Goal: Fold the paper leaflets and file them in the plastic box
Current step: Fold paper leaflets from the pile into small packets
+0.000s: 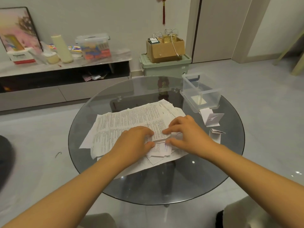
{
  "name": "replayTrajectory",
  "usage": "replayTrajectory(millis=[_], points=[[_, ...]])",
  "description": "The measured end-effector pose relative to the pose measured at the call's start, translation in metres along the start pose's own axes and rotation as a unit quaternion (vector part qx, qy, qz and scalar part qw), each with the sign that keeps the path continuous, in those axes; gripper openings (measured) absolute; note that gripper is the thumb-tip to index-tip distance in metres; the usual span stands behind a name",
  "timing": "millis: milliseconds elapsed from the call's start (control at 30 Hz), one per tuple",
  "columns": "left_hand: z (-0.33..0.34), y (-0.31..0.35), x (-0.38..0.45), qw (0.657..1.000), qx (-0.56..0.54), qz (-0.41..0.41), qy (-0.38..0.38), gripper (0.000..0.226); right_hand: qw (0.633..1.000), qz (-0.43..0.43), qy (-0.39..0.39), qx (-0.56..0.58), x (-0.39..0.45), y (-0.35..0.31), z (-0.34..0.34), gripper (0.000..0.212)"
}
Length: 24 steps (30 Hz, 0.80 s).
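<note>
While the top leaflet lies on the loose pile on the glass table, its edges should be matched before the crease is pressed flat. The left hand is curled on the sheet; the right hand pinches its edge. The plastic box stands open, far right.

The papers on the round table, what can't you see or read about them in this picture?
- Print on the papers: too small and blurred in the head view to read.
- The part of the pile beneath the left hand and right hand: hidden by the hands.
- The slip in the plastic box: hazy through the wall; whether it is a leaflet is unclear.
- Lower sheets: covered by upper ones, so no count.
</note>
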State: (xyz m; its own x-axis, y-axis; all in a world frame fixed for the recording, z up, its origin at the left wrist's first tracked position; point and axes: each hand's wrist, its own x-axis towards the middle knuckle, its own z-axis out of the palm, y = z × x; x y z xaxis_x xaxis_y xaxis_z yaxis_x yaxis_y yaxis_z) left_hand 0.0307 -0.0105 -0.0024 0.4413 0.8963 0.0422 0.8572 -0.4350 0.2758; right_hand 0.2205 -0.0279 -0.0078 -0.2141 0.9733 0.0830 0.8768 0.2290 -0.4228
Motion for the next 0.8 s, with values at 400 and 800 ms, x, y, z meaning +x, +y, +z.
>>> replayTrajectory(millis=[400, 800], points=[[0.002, -0.006, -0.019, 0.986, -0.156, 0.054, -0.014, 0.024, 0.986, -0.126, 0.081, 0.067, -0.01, -0.013, 0.001, 0.034], [-0.017, -0.03, -0.024, 0.838, -0.533, -0.118, 0.009, 0.026, 0.986, 0.018, -0.021, 0.166, -0.007, -0.002, -0.039, 0.012]])
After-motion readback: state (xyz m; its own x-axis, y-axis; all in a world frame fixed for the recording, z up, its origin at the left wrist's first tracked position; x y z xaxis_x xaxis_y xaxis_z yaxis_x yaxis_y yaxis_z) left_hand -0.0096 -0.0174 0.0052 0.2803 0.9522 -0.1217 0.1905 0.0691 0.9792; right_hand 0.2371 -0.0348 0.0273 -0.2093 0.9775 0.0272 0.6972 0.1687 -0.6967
